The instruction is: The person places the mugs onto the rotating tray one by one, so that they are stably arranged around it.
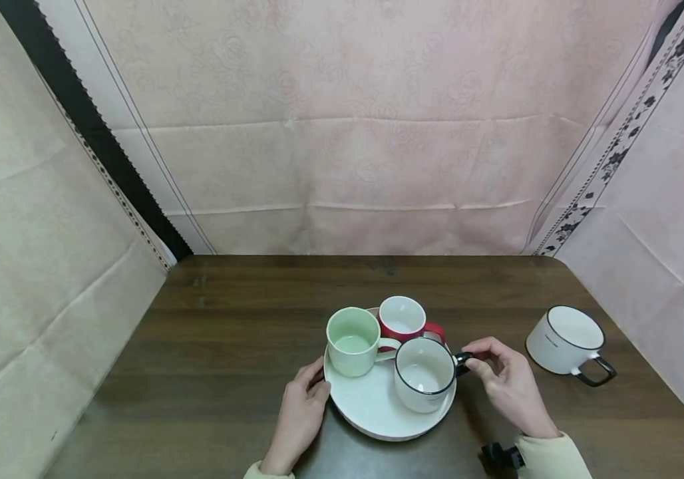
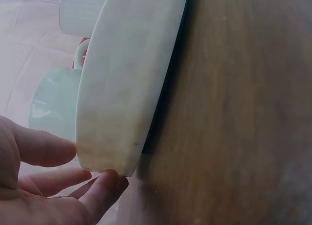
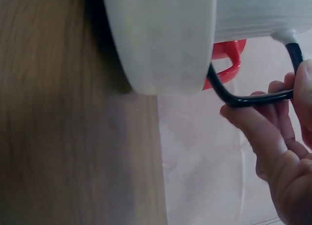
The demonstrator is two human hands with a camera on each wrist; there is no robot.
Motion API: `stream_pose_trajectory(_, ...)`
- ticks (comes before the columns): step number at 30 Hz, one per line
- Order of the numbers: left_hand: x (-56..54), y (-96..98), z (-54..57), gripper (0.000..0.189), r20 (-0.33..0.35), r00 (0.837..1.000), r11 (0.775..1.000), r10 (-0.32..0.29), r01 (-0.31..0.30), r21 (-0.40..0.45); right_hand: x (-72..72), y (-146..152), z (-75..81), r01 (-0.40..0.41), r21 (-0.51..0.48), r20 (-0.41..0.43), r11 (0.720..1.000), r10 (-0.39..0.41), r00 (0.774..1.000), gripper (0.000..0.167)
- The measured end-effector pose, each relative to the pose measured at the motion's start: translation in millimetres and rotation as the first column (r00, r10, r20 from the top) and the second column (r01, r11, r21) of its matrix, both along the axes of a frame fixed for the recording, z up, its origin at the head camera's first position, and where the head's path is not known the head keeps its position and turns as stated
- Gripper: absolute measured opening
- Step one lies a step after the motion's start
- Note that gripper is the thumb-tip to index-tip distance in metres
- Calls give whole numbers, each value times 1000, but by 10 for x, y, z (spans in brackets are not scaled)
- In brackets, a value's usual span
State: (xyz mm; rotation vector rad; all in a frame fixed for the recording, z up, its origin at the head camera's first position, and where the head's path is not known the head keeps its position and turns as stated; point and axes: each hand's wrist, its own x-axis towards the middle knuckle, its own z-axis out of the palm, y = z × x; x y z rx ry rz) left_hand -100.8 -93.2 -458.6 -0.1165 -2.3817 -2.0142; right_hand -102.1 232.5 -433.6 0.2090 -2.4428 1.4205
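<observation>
A thick round white stand (image 1: 364, 403) bears a pale green mug (image 1: 350, 359), a red mug with a white inside (image 1: 402, 315), and a white enamel mug with a black rim (image 1: 416, 392). My left hand (image 1: 301, 412) holds the stand's left edge, its thumb (image 2: 48, 148) at the top rim and fingertips on the side wall. With thumb and fingers, my right hand (image 1: 506, 382) pinches the black handle (image 3: 253, 100) of the enamel mug. That mug stands upright at the stand's front right, close to the green mug's handle.
A second white enamel mug (image 1: 557, 346) with a black rim stands on the brown wooden table (image 1: 228, 352) to the right, its black handle pointing toward the front right. Pale cloth (image 1: 348, 166) hangs behind the table and along both sides.
</observation>
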Motion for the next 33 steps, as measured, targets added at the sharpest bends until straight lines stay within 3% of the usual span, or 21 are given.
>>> stream_pose_trajectory(5,-3,-5,-16,43,-5,1000,1000,1,-1,1,-76,16,-49,-34,-6,-14,999,34,999,18)
stream_pose_trajectory(13,-9,-14,-31,43,-4,1000,1000,0,0,24,-179,14,-116,-3,20,-19,1000,3,1000,18)
stream_pose_trajectory(21,-9,-13,-30,44,13,1000,999,-20,19,29,-195,-33,-110,-38,9,-47,999,38,998,20)
stream_pose_trajectory(33,-23,-18,-22,44,25,999,1000,-28,28,8,-228,1,-65,-115,131,18,985,114,993,27)
